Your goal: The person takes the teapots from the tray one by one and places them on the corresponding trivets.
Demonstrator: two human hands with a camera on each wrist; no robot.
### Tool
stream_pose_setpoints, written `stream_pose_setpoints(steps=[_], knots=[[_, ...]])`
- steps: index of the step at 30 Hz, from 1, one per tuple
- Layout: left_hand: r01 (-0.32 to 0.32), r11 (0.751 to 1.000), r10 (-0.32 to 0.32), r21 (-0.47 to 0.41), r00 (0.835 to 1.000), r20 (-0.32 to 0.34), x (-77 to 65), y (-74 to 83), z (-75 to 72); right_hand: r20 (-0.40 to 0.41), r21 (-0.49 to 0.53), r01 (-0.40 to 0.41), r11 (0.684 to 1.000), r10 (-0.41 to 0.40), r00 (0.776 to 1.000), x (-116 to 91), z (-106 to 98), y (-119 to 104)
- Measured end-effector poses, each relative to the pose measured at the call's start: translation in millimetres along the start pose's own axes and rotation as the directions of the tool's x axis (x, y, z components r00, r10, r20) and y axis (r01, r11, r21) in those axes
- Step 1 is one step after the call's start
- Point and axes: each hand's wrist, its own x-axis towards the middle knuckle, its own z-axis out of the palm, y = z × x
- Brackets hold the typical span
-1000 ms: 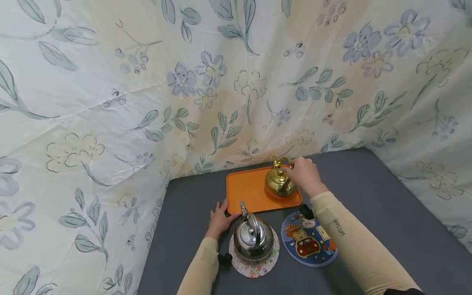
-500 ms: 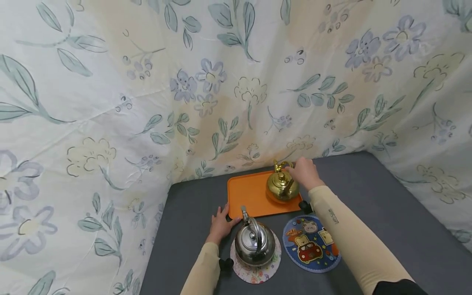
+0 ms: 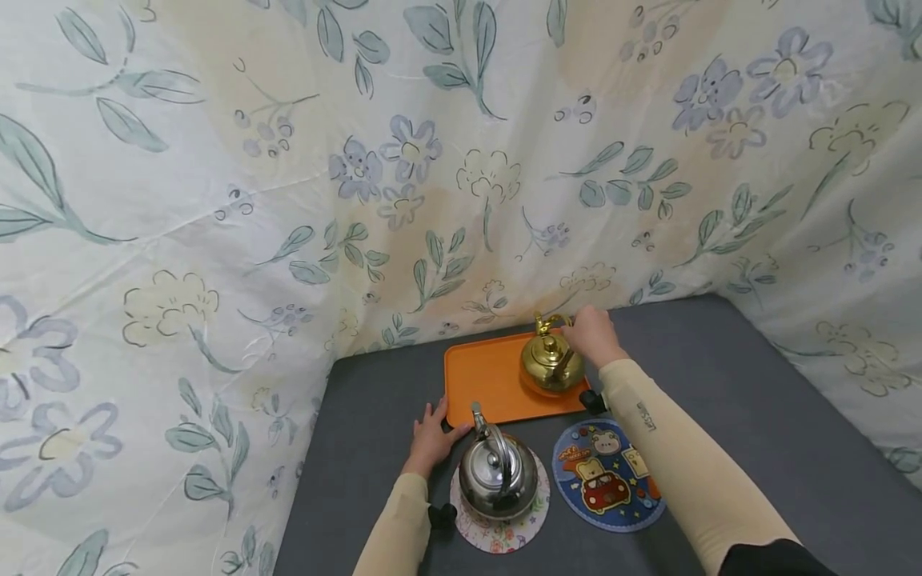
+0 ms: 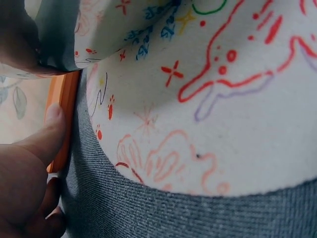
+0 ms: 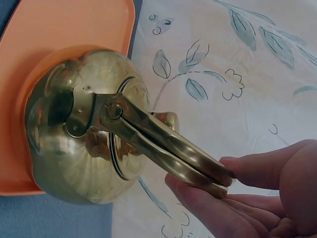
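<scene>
A gold kettle (image 3: 552, 370) stands on the right part of an orange tray (image 3: 486, 380). My right hand (image 3: 592, 334) is at its handle. In the right wrist view the thumb and fingers (image 5: 198, 198) pinch the end of the tilted gold handle (image 5: 171, 148). My left hand (image 3: 430, 440) touches the tray's near left corner with its fingers spread, and its thumb (image 4: 49, 129) lies against the tray's orange edge in the left wrist view. Just right of that hand, a silver kettle (image 3: 497, 488) sits on a round floral mat (image 3: 497, 538).
A round blue cartoon mat (image 3: 612, 500) lies on the grey table (image 3: 389, 400), partly under the right forearm. Floral cloth (image 3: 490, 200) hangs behind the table and along its sides. The silver kettle stands close to the tray's front edge.
My right hand has shifted slightly right from over the gold kettle's lid side, showing more of the kettle. The head view has tilted a little. My left hand stays at the tray corner.
</scene>
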Motion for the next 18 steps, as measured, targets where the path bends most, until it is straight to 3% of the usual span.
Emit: stream_pose_setpoints(steps=[18], knots=[[0.031, 0.999, -0.031, -0.013, 0.999, 0.009, -6.4, 3.2, -0.4, -0.07, -0.005, 0.087, 0.996, -0.087, 0.994, -23, -19, -4]])
